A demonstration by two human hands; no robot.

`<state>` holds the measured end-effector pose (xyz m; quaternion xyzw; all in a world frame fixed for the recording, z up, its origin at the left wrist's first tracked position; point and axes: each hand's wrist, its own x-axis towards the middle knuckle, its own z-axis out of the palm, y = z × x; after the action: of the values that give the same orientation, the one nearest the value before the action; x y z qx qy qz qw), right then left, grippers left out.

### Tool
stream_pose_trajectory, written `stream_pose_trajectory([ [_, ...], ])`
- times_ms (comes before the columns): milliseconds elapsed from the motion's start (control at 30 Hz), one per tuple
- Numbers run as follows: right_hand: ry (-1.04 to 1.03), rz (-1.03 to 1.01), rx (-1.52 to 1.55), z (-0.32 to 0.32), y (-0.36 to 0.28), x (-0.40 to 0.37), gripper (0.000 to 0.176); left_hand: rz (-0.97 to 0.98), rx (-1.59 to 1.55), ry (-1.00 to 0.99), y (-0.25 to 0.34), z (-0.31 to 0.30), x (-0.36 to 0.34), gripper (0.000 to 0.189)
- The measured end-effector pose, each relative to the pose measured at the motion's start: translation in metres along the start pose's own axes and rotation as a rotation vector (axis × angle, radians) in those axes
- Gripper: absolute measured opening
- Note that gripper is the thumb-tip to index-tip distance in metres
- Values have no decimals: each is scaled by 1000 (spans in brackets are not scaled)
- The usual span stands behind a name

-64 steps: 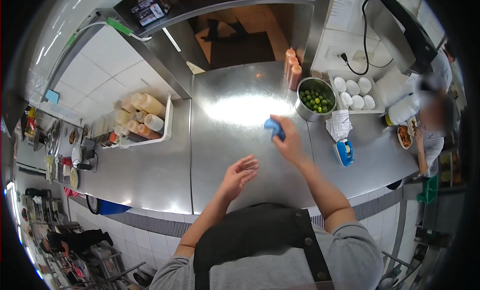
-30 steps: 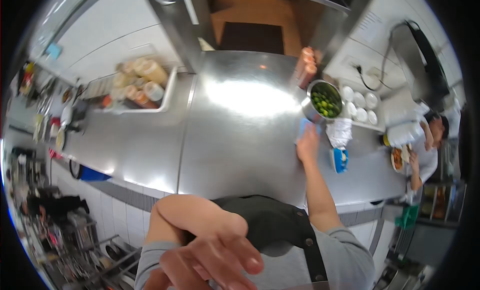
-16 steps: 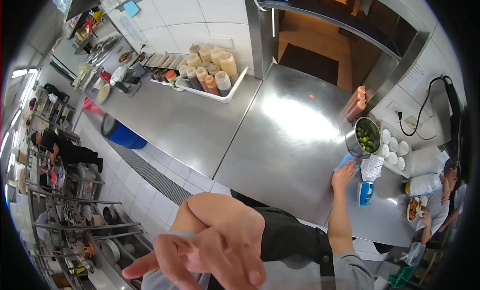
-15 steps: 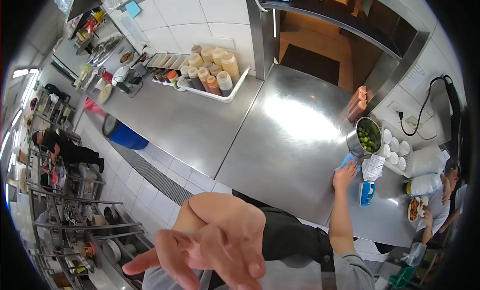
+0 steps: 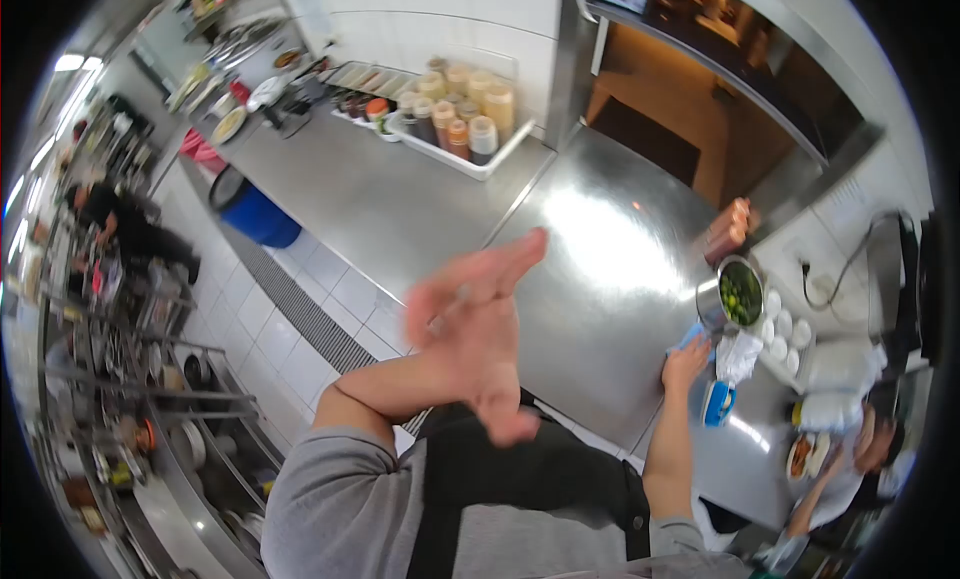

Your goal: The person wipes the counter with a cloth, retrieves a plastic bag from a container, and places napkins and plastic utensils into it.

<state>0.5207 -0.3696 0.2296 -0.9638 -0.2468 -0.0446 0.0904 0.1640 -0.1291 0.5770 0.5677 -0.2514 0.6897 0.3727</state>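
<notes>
My left hand (image 5: 475,334) is raised in front of my chest, blurred by motion, with its fingers apart and nothing in it. On the steel counter (image 5: 600,329), my right hand (image 5: 688,362) is on a blue cloth (image 5: 697,337), its fingers over the cloth. The cloth lies just below a metal pot (image 5: 712,304) of green limes. Beside the cloth are some white packets (image 5: 738,357) and a blue and white holder (image 5: 718,403).
Squeeze bottles (image 5: 483,139) stand in a white tray by the wall. Orange bottles (image 5: 727,234) are near the pass window, white cups (image 5: 790,329) right of the pot. One person (image 5: 858,459) is at the right with a food dish (image 5: 803,456), another (image 5: 125,224) far left.
My left hand has moved up and away from the camera, over the counter's front edge. The view has shifted a little. My right hand is still on the cloth.
</notes>
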Motion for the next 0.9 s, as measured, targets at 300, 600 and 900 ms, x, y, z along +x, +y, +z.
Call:
stream_pose_trajectory([
  [300, 97, -93, -134, 6, 10, -9, 68, -502, 569, 51, 67, -98, -49, 108],
  [600, 60, -50, -290, 3, -26, 8, 62, -480, 809, 357, 170, -115, -72, 94],
  [900, 285, -153, -220, 7, -78, 13, 63, -395, 924, 517, 202, -136, -80, 93],
])
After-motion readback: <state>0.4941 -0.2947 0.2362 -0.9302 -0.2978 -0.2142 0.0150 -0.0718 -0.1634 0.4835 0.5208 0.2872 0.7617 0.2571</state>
